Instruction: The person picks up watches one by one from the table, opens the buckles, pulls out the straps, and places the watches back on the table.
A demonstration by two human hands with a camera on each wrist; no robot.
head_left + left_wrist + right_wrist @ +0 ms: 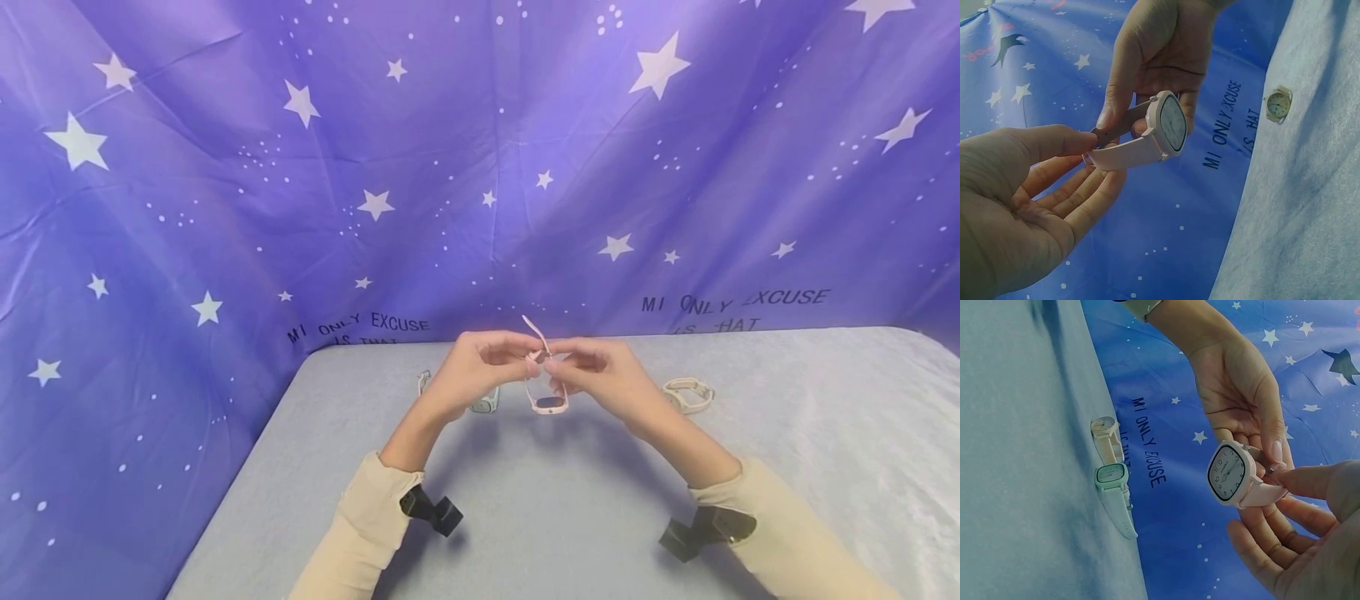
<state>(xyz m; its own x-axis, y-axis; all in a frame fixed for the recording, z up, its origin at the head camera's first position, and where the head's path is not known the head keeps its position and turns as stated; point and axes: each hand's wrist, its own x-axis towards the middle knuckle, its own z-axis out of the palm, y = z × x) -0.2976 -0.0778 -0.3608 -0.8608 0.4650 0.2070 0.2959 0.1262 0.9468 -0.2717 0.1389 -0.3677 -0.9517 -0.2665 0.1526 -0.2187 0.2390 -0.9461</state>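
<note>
Both hands hold a pale pink wristwatch point(551, 407) up over the table, its squarish white dial point(1227, 472) showing in both wrist views. My left hand point(480, 367) pinches the strap from the left, thumb and fingertips at the strap ends. From the other side, my right hand point(600, 367) pinches the strap near the buckle end. The strap point(1125, 156) is bent into a loop, with its two ends meeting between the fingertips. The remaining fingers of each hand are loosely bent below and behind the watch. Fingertips partly hide the buckle.
On the table point(540, 517), a mint green watch point(1112, 476) and a beige watch point(1105, 428) lie close together, partly behind the left hand in the head view. A cream watch point(690, 395) lies beyond the right wrist. A purple star-printed cloth point(480, 125) hangs behind the table.
</note>
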